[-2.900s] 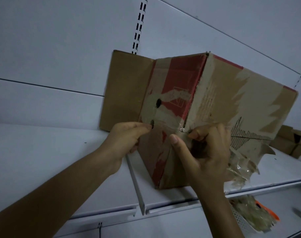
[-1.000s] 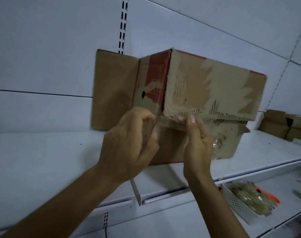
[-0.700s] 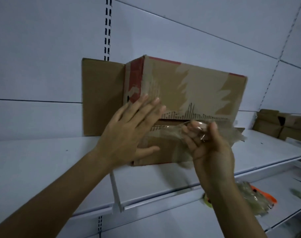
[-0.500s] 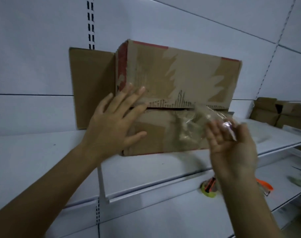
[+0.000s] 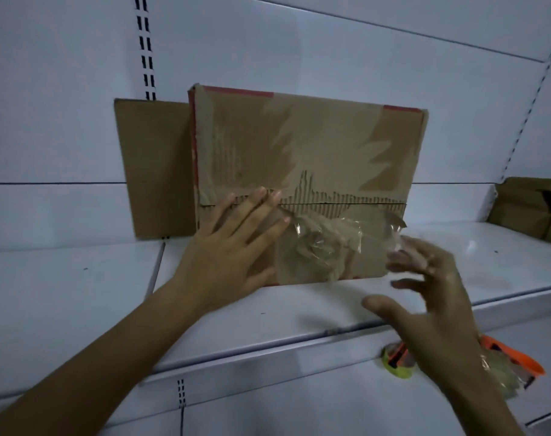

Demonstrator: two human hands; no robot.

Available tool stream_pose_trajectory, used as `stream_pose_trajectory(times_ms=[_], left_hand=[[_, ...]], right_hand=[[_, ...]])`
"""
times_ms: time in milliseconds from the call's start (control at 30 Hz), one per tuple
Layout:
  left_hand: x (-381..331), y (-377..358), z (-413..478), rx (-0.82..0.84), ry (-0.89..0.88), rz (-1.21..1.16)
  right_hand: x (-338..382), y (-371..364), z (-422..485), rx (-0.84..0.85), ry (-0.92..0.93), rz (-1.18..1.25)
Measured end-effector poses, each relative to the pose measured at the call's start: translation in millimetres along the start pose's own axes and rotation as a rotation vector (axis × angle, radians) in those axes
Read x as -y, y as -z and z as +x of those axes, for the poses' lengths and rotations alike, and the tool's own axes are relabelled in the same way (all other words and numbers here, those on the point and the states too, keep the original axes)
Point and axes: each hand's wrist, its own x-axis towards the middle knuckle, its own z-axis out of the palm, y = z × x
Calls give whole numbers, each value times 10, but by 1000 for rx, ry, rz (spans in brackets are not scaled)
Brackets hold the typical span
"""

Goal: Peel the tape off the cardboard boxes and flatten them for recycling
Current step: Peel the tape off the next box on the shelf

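Peeled tape [image 5: 323, 243] now hangs crumpled off the box [image 5: 308, 158]; left hand [image 5: 233, 250] presses flat, right hand [image 5: 431, 297] spread open, blurred.

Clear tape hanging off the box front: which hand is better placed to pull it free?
Probably the right hand: open, beside the clear tape. The left hand lies flat, bracing the cardboard box.

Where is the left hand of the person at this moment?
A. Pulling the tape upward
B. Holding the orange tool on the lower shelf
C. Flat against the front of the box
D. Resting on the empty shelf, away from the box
C: the left hand lies open with fingers spread on the front of the box, beside the crumpled tape.
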Motion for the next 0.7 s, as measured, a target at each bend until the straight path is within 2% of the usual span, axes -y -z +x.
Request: stream_pose_trajectory(times_ms=[67, 167, 233, 300, 400, 500, 600, 700], left_hand=[[9, -7, -18, 53, -31, 56], [-23, 1, -46, 91, -2, 72], [-65, 18, -64, 98, 15, 86], [-69, 51, -79, 106, 0, 110], [-90, 183, -39, 89, -14, 119], [-227, 441, 102, 5, 20, 128], [-434, 756, 393, -116, 17, 181], [-507, 1085, 764, -115, 59, 270]], right_hand=[[-66, -171, 119, -60, 178, -222], [-126, -595, 289, 85, 350, -418], [-140, -807, 416, 7, 443, -449], [-126, -850, 590, -70, 420, -321], [-28, -692, 795, 1, 271, -56], [185, -383, 894, 24, 315, -38], [548, 2, 1110, -45, 384, -34], [973, 393, 1369, -122, 478, -76]])
